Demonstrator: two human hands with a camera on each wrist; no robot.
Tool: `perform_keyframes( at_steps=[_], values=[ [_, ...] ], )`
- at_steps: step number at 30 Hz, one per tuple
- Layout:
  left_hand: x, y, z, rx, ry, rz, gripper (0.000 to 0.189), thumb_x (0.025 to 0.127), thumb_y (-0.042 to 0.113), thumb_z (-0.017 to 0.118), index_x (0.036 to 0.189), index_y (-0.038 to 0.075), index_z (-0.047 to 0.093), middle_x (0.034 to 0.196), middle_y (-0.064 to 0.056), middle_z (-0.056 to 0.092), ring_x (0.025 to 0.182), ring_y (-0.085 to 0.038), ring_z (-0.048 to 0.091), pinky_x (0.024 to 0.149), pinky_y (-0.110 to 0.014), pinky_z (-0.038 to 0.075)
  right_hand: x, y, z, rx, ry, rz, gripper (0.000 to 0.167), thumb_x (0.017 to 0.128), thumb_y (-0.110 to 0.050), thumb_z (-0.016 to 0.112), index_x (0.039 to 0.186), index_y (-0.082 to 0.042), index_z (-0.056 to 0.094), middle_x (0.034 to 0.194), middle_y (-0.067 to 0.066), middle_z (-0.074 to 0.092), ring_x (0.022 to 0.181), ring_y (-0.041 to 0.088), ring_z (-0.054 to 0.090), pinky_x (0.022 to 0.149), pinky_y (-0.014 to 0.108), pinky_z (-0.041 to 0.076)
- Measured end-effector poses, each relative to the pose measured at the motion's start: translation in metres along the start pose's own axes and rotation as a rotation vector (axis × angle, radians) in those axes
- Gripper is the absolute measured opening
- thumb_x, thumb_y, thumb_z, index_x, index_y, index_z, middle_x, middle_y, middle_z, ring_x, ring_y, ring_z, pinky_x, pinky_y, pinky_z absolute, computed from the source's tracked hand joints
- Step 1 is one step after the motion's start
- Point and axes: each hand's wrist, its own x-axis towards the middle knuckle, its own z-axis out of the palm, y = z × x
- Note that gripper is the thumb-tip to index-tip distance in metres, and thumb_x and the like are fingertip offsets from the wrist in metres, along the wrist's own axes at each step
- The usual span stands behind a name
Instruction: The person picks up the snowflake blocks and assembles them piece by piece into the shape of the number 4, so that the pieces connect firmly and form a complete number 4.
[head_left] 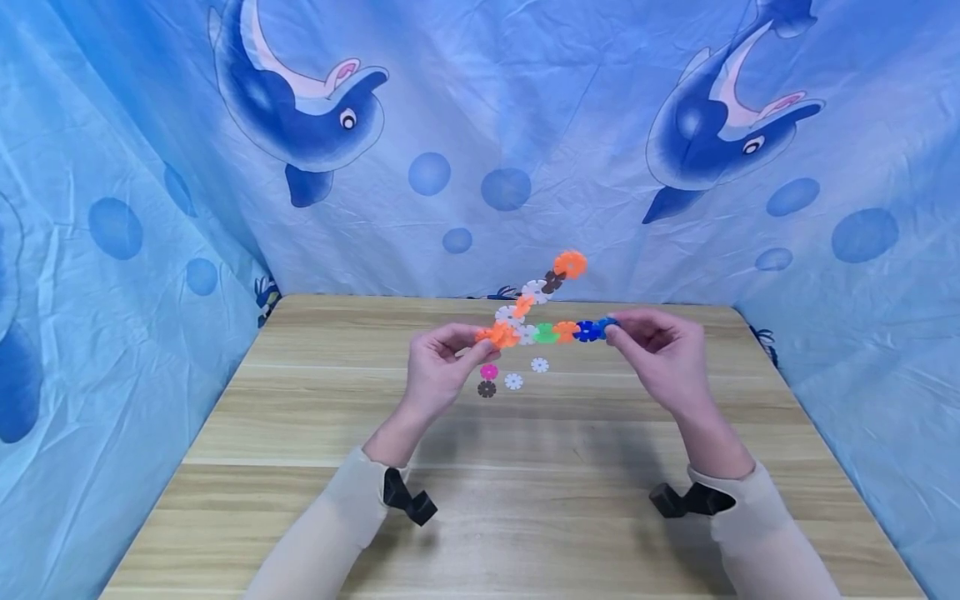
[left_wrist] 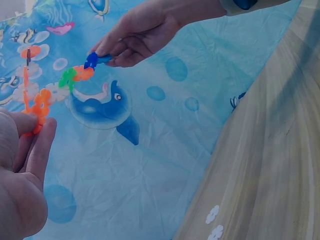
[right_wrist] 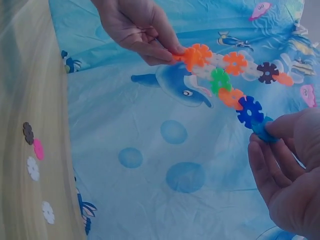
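A chain of interlocked plastic snowflake discs (head_left: 546,333) is held up above the table between both hands. My left hand (head_left: 442,367) pinches an orange disc (head_left: 501,335) where two branches meet. One branch, of white, orange and brown discs, slants up and away to an orange disc (head_left: 571,264) at its free tip. The other runs right through white, green (right_wrist: 220,81), orange and dark blue (right_wrist: 249,112) discs. At its end, my right hand (head_left: 663,354) pinches a lighter blue disc (right_wrist: 264,130) between thumb and fingers. Fingertips partly cover both pinched discs.
Loose discs lie on the wooden table (head_left: 495,500) below the hands: a pink one (head_left: 489,372), a brown one (head_left: 487,389) and two white ones (head_left: 513,382). A blue cloth (head_left: 570,100) with printed dolphins hangs behind and at both sides of the table.
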Motion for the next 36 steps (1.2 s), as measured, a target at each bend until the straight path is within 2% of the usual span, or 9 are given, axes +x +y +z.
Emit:
perform_keyframes(
  at_steps=[3, 8, 15, 19, 22, 24, 27, 30, 36],
  values=[
    [-0.001, -0.002, 0.003, -0.003, -0.037, -0.034, 0.021, 0.090, -0.016, 0.071, 0.110, -0.022, 0.065, 0.095, 0.005, 0.080, 0.086, -0.011, 0.080, 0.079, -0.033, 0.068, 0.005, -0.002, 0.001, 0.060, 0.008, -0.043, 0.016, 0.092, 0.012, 0.073, 0.108, 0.014, 0.074, 0.085, -0.012, 0.079, 0.071, 0.005, 0.075, 0.046, 0.015, 0.046],
    [-0.005, -0.006, 0.007, -0.055, -0.101, -0.100, 0.034, 0.088, -0.019, 0.066, 0.118, -0.024, 0.052, 0.105, 0.005, 0.074, 0.097, -0.010, 0.077, 0.083, -0.031, 0.068, 0.011, -0.006, 0.004, 0.120, 0.002, -0.061, 0.018, 0.092, 0.013, 0.073, 0.110, 0.016, 0.074, 0.088, -0.008, 0.081, 0.074, 0.008, 0.078, 0.054, 0.016, 0.055],
    [-0.009, -0.013, 0.017, -0.080, -0.206, -0.158, 0.067, 0.084, -0.019, 0.065, 0.146, -0.014, 0.040, 0.116, -0.002, 0.066, 0.101, -0.010, 0.072, 0.088, -0.026, 0.066, 0.021, -0.014, 0.012, 0.085, -0.042, -0.087, 0.018, 0.092, 0.015, 0.072, 0.109, 0.016, 0.074, 0.088, -0.008, 0.080, 0.074, 0.007, 0.078, 0.058, 0.015, 0.058],
    [-0.012, -0.016, 0.023, -0.096, -0.248, -0.192, 0.059, 0.089, -0.016, 0.066, 0.144, -0.018, 0.043, 0.123, -0.006, 0.066, 0.104, -0.009, 0.073, 0.091, -0.026, 0.065, 0.025, -0.019, 0.019, 0.044, -0.084, -0.092, 0.018, 0.090, 0.015, 0.073, 0.108, 0.014, 0.075, 0.087, -0.009, 0.079, 0.073, 0.007, 0.076, 0.059, 0.016, 0.058],
    [-0.014, -0.017, 0.026, -0.087, -0.266, -0.205, 0.044, 0.092, -0.013, 0.067, 0.133, -0.021, 0.050, 0.116, -0.007, 0.069, 0.099, -0.010, 0.076, 0.090, -0.028, 0.066, 0.027, -0.021, 0.024, 0.018, -0.109, -0.084, 0.020, 0.089, 0.015, 0.074, 0.109, 0.011, 0.077, 0.087, -0.001, 0.081, 0.073, 0.008, 0.077, 0.064, 0.018, 0.062],
    [-0.014, -0.019, 0.027, -0.048, -0.260, -0.214, 0.035, 0.094, -0.008, 0.069, 0.124, -0.019, 0.056, 0.106, -0.006, 0.073, 0.093, -0.011, 0.078, 0.088, -0.028, 0.066, 0.027, -0.022, 0.028, 0.007, -0.119, -0.076, 0.021, 0.089, 0.014, 0.076, 0.109, 0.009, 0.078, 0.089, 0.008, 0.082, 0.075, 0.008, 0.078, 0.068, 0.020, 0.064],
    [-0.014, -0.020, 0.028, 0.082, -0.212, -0.217, 0.023, 0.095, 0.002, 0.075, 0.114, -0.009, 0.067, 0.099, -0.004, 0.078, 0.089, -0.011, 0.077, 0.084, -0.025, 0.066, 0.028, -0.024, 0.033, -0.017, -0.128, -0.076, 0.023, 0.089, 0.011, 0.078, 0.111, 0.004, 0.079, 0.092, 0.017, 0.081, 0.078, 0.004, 0.078, 0.071, 0.021, 0.065],
    [-0.015, -0.020, 0.027, 0.175, -0.166, -0.229, 0.017, 0.096, 0.009, 0.078, 0.109, 0.000, 0.073, 0.098, -0.005, 0.078, 0.088, -0.013, 0.074, 0.081, -0.023, 0.064, 0.029, -0.023, 0.036, -0.007, -0.132, -0.087, 0.024, 0.090, 0.010, 0.077, 0.113, 0.003, 0.079, 0.094, 0.021, 0.080, 0.079, 0.004, 0.078, 0.071, 0.021, 0.065],
    [-0.013, -0.013, 0.023, 0.182, -0.070, -0.254, 0.018, 0.096, 0.011, 0.079, 0.109, 0.000, 0.073, 0.096, -0.004, 0.072, 0.084, -0.015, 0.071, 0.074, -0.021, 0.063, 0.027, -0.013, 0.038, 0.036, -0.151, -0.076, 0.020, 0.096, 0.009, 0.070, 0.114, 0.006, 0.076, 0.096, 0.028, 0.078, 0.079, 0.008, 0.078, 0.068, 0.023, 0.065]
  ],
)
